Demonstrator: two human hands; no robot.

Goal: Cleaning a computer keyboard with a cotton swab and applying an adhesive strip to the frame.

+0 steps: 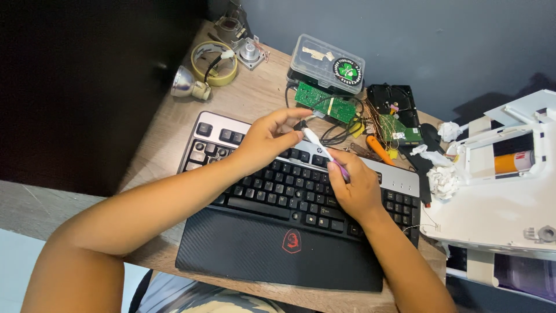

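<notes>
Both hands met over the centre of the frame, above a black and silver keyboard (255, 179) that lay on the wooden tabletop (156, 145). The left hand (263, 142) had its fingers (295, 136) pinched together on the upper end of a slim white tool (315, 142), near a thin black wire. The right hand (356, 188) had its fingers (339, 168) closed around the lower end of the same tool, where a purple part showed between them. The tool slanted from upper left to lower right, held just above the keyboard's top rows; whether it touched the keys could not be told. A black wrist pad (278, 249) with a red emblem lay in front of the keyboard, at lower centre. Above the hands, upper centre, sat a green circuit board (321, 99) and, just behind it, a clear plastic box (324, 58) with a round sticker. An orange-handled tool (379, 149) lay right of the hands beside a tangle of wires. At upper left lay a roll of yellow tape (223, 74) and a small lamp reflector (186, 84). A white plastic housing (498, 203) filled the right edge, with crumpled paper (443, 181) beside it.
</notes>
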